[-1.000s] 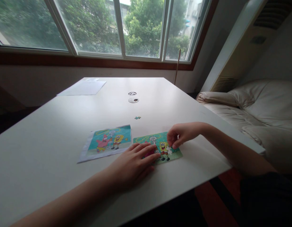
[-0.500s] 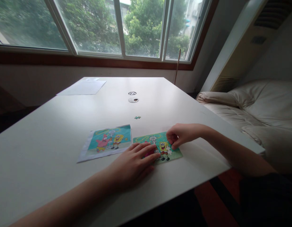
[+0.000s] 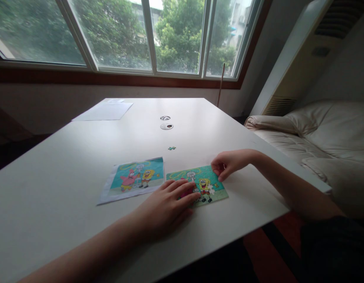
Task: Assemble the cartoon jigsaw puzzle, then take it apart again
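A cartoon jigsaw puzzle [image 3: 203, 182] lies on the white table, with a white piece-shaped patch beside its yellow figure. My left hand [image 3: 171, 200] rests flat over the puzzle's lower left part, fingers stretched out, covering some of the picture. At the puzzle's upper right edge, my right hand [image 3: 225, 164] has its fingers curled and thumb drawn in; whatever they may hold is hidden. Left of the puzzle is a printed picture sheet [image 3: 137, 177] with the same scene. A loose green puzzle piece or small cluster [image 3: 172, 148] sits farther back on the table.
Two round discs [image 3: 167, 126] lie toward the far end of the white table [image 3: 66, 188]. White paper [image 3: 103, 111] is at the far left corner. A pale sofa [image 3: 317, 133] stands on the right, and a thin stick [image 3: 221, 84] leans near the window.
My right hand has shifted slightly right, uncovering a small yellow detail near the puzzle's right edge. My left hand stays in place on the puzzle.
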A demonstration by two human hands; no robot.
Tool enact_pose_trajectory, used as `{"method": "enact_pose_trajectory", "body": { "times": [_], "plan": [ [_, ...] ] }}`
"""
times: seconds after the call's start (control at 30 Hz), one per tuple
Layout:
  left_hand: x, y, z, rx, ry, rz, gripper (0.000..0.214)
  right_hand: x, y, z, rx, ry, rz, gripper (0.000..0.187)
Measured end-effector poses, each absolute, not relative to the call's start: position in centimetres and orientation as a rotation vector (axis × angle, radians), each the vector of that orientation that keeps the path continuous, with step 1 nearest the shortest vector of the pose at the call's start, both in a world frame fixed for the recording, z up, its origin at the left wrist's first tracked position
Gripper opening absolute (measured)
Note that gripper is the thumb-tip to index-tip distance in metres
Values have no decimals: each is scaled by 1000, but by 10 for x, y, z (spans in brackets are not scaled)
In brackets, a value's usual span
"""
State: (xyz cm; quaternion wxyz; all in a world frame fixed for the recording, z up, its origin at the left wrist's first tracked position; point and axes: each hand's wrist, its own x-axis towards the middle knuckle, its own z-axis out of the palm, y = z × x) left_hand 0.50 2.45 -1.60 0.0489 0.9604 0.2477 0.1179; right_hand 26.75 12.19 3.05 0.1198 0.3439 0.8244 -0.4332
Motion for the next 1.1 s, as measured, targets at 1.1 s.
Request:
{"method": "enact_pose_trajectory", "body": {
  "times": [1.1],
  "plan": [
    [5, 24, -12, 2898, 792, 393, 39, 156, 213, 5, 1450, 2719, -1063, 23]
  ]
}}
